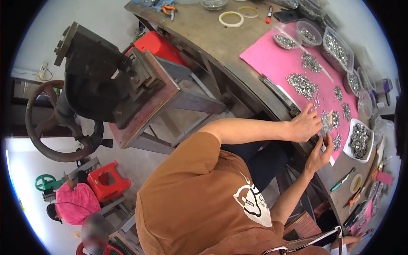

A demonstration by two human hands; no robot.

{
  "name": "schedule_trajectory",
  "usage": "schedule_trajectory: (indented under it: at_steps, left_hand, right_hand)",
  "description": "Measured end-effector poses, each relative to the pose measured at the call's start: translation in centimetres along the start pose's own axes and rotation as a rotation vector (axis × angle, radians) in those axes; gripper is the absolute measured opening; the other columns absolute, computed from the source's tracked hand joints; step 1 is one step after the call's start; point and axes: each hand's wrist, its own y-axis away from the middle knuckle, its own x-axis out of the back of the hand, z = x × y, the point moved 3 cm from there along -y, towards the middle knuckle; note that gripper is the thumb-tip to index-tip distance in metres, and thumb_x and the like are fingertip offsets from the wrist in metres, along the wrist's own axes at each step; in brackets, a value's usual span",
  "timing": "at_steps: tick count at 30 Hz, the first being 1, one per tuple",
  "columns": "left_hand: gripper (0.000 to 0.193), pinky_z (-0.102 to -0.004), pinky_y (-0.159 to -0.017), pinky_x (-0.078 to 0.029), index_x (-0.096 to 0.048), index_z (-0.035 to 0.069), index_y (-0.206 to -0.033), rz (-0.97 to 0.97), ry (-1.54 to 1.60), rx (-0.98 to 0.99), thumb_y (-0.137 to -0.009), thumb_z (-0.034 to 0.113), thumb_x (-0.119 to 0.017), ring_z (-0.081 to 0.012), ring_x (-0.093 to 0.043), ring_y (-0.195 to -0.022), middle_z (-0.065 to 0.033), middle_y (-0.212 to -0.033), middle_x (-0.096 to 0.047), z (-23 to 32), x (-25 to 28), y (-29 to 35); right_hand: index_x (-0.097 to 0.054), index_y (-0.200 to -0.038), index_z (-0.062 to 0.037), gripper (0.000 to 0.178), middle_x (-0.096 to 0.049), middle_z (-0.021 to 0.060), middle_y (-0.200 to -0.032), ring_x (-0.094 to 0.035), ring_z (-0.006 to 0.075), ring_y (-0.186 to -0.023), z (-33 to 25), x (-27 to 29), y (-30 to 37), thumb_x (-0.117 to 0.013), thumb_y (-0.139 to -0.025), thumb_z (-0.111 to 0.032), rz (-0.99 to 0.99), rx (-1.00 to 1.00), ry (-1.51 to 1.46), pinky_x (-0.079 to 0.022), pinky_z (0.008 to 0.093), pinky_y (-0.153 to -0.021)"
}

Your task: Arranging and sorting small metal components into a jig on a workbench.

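Many small silvery metal parts (302, 85) lie in piles on a pink mat (264, 52) along the workbench. My left hand (305, 126) is over the mat's near edge, its fingers partly bent and apart, beside a small heap (326, 123). Nothing shows in its grasp. Just to the right, my right hand (318, 159) has thumb and fingertips brought close together at the edge of the heaps. Whatever may be between those tips is too small to make out. A dark metal rail (280, 94) runs along the mat's near edge.
Clear plastic tubs (338, 50) and a white tray (359, 140) of metal parts line the far side. Tape rings (230, 19), a red marker (269, 14) and a teal-handled tool (342, 179) lie on the bench. A handwheel press (91, 80) stands left; another person (76, 202) sits behind.
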Motion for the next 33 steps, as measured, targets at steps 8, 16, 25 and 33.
schedule_trajectory:
  at_steps: [8,16,25,33]
  left_hand:
    - [0.012,-0.0451,-0.095,-0.037,-0.066,0.010,-0.096,0.205,0.217,0.012,-0.084,0.013,-0.064,-0.0258,-0.060,-0.093,-0.0056,-0.093,-0.064,-1.7,3.7,-0.4]
    - [0.021,-0.0478,-0.110,-0.030,-0.067,0.011,-0.101,0.228,0.343,0.172,-0.082,0.004,-0.072,-0.0241,-0.060,-0.105,-0.0022,-0.102,-0.065,-4.3,4.7,3.6]
    - [0.018,-0.0514,-0.110,-0.031,-0.067,0.010,-0.101,0.215,0.306,0.191,-0.084,0.005,-0.072,-0.0263,-0.060,-0.104,-0.0050,-0.102,-0.066,-5.2,6.7,3.6]
    - [0.042,-0.0482,-0.105,-0.031,-0.068,0.016,-0.117,-0.011,-0.120,0.271,-0.077,0.022,-0.082,-0.0293,-0.049,-0.118,-0.0075,-0.124,-0.058,-11.2,12.3,6.8]
  right_hand:
    - [-0.066,-0.121,-0.0056,0.031,-0.065,0.0116,-0.100,-0.063,0.0236,-0.090,0.1,-0.5,-0.8,-0.070,-0.090,-0.003,-0.013,-0.043,0.006,-0.051,0.0347,-0.081]
    - [-0.067,-0.118,-0.0080,0.041,-0.068,0.0054,-0.095,-0.061,0.0242,-0.092,-1.2,-0.8,-0.8,-0.076,-0.079,0.002,-0.043,-0.013,-0.025,-0.046,0.0358,-0.085]
    - [-0.069,-0.114,-0.0051,0.029,-0.069,0.0071,-0.093,-0.063,0.0224,-0.088,0.2,-0.5,-0.4,-0.073,-0.085,-0.001,-0.045,-0.164,-0.191,-0.050,0.0338,-0.079]
    - [-0.069,-0.108,-0.0027,0.019,-0.068,0.0090,-0.090,-0.063,0.0217,-0.082,0.3,-0.3,-0.4,-0.071,-0.089,-0.002,0.045,-0.194,-0.170,-0.050,0.0328,-0.075]
